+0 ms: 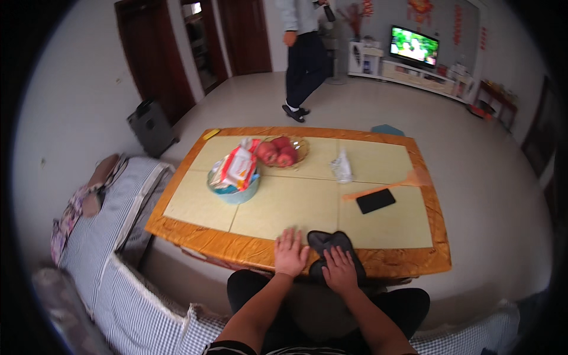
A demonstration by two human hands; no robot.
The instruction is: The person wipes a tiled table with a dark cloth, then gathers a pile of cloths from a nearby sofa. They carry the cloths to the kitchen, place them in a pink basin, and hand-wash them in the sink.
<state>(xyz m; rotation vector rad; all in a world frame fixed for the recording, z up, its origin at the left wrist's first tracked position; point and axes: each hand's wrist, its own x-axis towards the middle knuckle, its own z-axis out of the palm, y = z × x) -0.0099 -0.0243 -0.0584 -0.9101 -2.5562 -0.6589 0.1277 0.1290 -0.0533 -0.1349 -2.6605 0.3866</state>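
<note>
My left hand (pixel 291 255) lies palm down on the near edge of the table (pixel 284 195), fingers slightly spread, holding nothing. Just right of it, a dark grey, lobed soft item (pixel 320 241), apparently fabric, hangs partly over that same edge. My right hand (pixel 341 268) rests flat on this item and covers part of it; what it is exactly, I cannot tell. Farther right on the tabletop are a black smartphone (pixel 375 201) and an orange fly swatter (pixel 386 186). A crumpled clear plastic wrapper (pixel 341 167) sits beyond them.
A light-blue tub (pixel 235 196) holds packets, with red apples (pixel 278 153) in a glass bowl (pixel 303 153) behind it. A person (pixel 306 57) stands past the table. A striped sofa (pixel 102 239), a dark suitcase (pixel 152 128) and a lit television (pixel 414 46) surround the area.
</note>
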